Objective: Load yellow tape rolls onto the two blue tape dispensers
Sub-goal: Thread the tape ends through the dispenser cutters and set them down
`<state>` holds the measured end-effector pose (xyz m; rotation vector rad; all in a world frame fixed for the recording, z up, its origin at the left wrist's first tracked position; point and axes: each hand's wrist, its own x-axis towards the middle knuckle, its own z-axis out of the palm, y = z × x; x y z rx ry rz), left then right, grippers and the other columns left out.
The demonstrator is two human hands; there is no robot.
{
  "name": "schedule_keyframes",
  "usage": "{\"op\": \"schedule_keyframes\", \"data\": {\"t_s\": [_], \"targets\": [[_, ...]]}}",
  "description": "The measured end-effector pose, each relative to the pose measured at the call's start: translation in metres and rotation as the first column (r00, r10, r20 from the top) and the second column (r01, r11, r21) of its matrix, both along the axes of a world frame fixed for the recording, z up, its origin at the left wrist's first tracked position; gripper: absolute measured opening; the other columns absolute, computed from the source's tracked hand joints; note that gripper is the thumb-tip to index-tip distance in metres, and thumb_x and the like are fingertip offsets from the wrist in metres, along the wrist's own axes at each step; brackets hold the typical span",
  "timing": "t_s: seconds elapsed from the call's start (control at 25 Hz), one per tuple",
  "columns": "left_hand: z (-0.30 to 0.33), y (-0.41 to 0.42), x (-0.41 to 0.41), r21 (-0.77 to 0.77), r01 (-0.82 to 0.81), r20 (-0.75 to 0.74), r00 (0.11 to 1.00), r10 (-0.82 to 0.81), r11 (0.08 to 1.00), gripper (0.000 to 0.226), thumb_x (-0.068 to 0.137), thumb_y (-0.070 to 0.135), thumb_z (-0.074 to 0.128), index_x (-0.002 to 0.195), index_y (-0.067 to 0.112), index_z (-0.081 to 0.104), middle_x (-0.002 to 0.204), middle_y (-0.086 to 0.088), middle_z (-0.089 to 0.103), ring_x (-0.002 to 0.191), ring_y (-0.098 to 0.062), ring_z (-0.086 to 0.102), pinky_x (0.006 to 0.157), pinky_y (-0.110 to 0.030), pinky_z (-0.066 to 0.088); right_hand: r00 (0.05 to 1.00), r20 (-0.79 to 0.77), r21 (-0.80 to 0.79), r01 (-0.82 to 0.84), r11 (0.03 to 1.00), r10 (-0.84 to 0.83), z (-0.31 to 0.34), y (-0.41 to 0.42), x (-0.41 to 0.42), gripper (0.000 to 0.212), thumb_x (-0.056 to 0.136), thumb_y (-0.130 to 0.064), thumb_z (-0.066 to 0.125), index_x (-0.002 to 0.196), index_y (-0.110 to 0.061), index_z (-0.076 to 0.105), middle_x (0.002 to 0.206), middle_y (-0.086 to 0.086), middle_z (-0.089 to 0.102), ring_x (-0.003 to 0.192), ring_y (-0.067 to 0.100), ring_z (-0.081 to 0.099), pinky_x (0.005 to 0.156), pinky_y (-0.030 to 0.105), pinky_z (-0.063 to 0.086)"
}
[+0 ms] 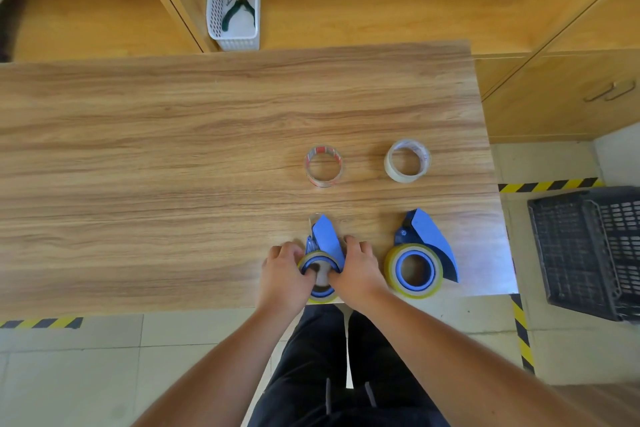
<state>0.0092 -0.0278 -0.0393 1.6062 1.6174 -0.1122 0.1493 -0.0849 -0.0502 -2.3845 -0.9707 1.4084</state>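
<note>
Two blue tape dispensers lie near the table's front edge. The left blue dispenser (325,239) carries a yellow tape roll (320,295) around its hub. My left hand (284,274) grips that roll from the left, thumb in the hub opening. My right hand (358,269) holds the same dispenser from the right, fingers on its blue body. To the right, apart from my hands, lies the second blue dispenser (427,241) with a yellow tape roll (414,270) seated on its blue hub.
Behind the dispensers lie a nearly used-up clear roll with red print (323,166) and a clear tape roll (408,160). A white basket with pliers (233,0) stands on the shelf beyond the wooden table (173,166). A dark crate (588,250) sits on the floor at right.
</note>
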Motion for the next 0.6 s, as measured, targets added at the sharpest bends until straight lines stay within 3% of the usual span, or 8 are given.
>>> {"op": "schedule_keyframes", "data": {"t_s": [0.12,0.2,0.32,0.44,0.6], "targets": [[0.017,-0.010,0.017,0.158,-0.025,0.066,0.998,0.015,0.987,0.036,0.086,0.028,0.070,0.120,0.026,0.056,0.117,0.009,0.045,0.112,-0.016,0.049,0.085,-0.032,0.044,0.999,0.025,0.111,0.019,0.994,-0.021,0.026,-0.010,0.021,0.074,0.087,-0.022,0.067,0.151,-0.016,0.032,0.143,0.009,0.039,0.131,0.030,0.042,0.109,0.043,0.042],[0.026,-0.024,0.038,0.232,0.015,0.136,0.990,-0.047,0.973,0.035,0.089,0.032,0.069,0.120,0.026,0.055,0.118,0.011,0.046,0.111,-0.017,0.053,0.089,-0.035,0.049,0.989,0.134,0.207,0.030,0.978,-0.059,0.041,-0.022,0.045,0.064,0.085,-0.022,0.067,0.144,-0.015,0.044,0.134,0.010,0.049,0.125,0.032,0.046,0.105,0.044,0.043],[0.026,-0.046,0.076,0.174,0.128,0.182,0.970,-0.160,0.976,0.038,0.091,0.039,0.067,0.125,0.028,0.053,0.123,0.010,0.048,0.115,-0.017,0.056,0.096,-0.037,0.050,0.933,0.300,0.285,0.114,0.952,-0.201,0.046,-0.044,0.093,0.059,0.076,-0.017,0.069,0.133,-0.014,0.054,0.121,0.011,0.057,0.113,0.037,0.051,0.097,0.049,0.045],[0.018,-0.061,0.114,0.045,0.183,0.160,0.969,-0.187,0.982,0.049,0.091,0.043,0.066,0.134,0.025,0.050,0.131,0.006,0.048,0.122,-0.019,0.055,0.099,-0.036,0.049,0.928,0.266,0.166,0.222,0.961,-0.260,0.042,-0.063,0.139,0.075,0.077,-0.020,0.075,0.144,-0.014,0.043,0.138,0.013,0.049,0.126,0.035,0.043,0.107,0.048,0.040],[0.002,-0.068,0.138,-0.091,0.180,0.063,0.983,-0.175,0.979,0.063,0.090,0.048,0.065,0.145,0.025,0.042,0.144,0.001,0.044,0.127,-0.025,0.055,0.102,-0.040,0.049,0.975,0.148,0.000,0.166,0.986,-0.164,0.026,-0.075,0.161,0.090,0.077,-0.037,0.077,0.152,-0.019,0.031,0.147,0.011,0.042,0.133,0.032,0.040,0.109,0.045,0.041]]}}
